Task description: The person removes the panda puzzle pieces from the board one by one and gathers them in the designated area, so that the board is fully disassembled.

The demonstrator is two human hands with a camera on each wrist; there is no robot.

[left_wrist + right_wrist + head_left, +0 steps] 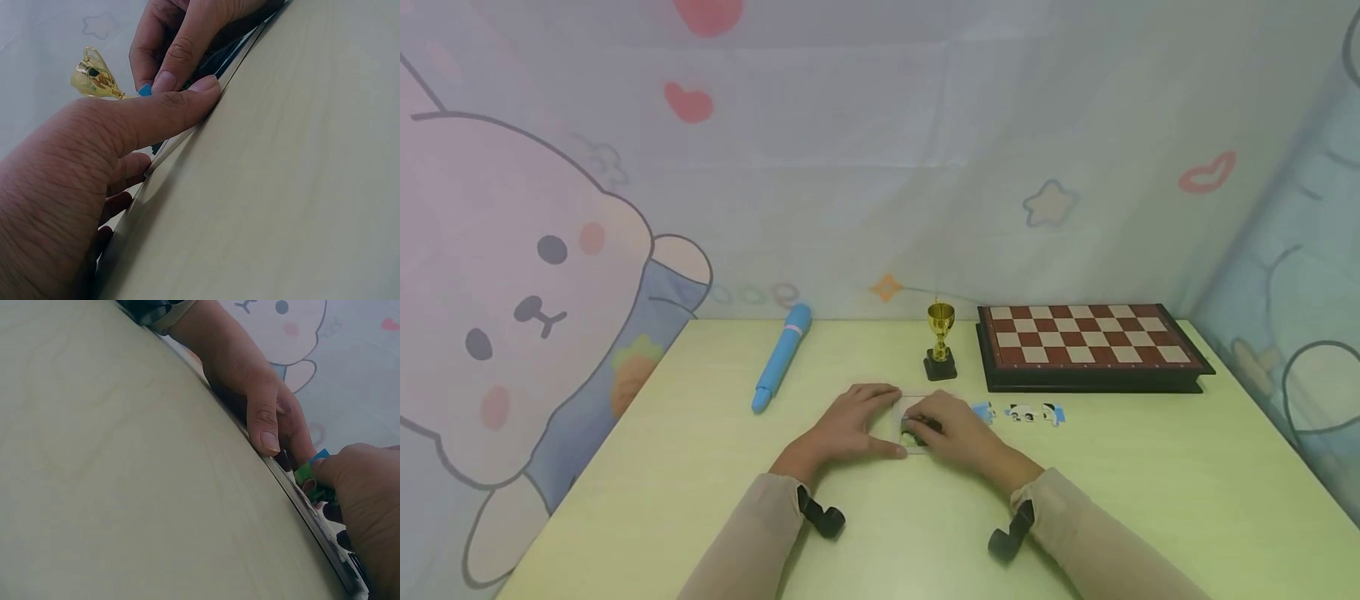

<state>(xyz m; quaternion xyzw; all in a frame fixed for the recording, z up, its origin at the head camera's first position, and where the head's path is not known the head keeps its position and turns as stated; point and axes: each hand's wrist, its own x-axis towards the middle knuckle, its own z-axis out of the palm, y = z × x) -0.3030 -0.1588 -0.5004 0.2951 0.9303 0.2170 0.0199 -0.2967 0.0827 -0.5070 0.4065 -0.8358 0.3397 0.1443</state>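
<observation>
My left hand (853,423) spans the left side of a thin, pale-rimmed puzzle tray (897,423), holding it between the thumb at the near edge and the fingers at the far edge. Over that tray, my right hand (957,425) pinches a small puzzle piece, which shows green and blue (304,472) in the right wrist view. Much of the tray's inside is hidden by the hands. Just right of the right hand lie loose puzzle pieces (1035,413) in blue, white and black.
Behind the hands stands a small gold trophy (940,342) on a black base. A chessboard box (1086,346) is at the back right, and a blue toy microphone (781,358) lies at the back left. A printed cloth (850,167) hangs behind the table (677,467).
</observation>
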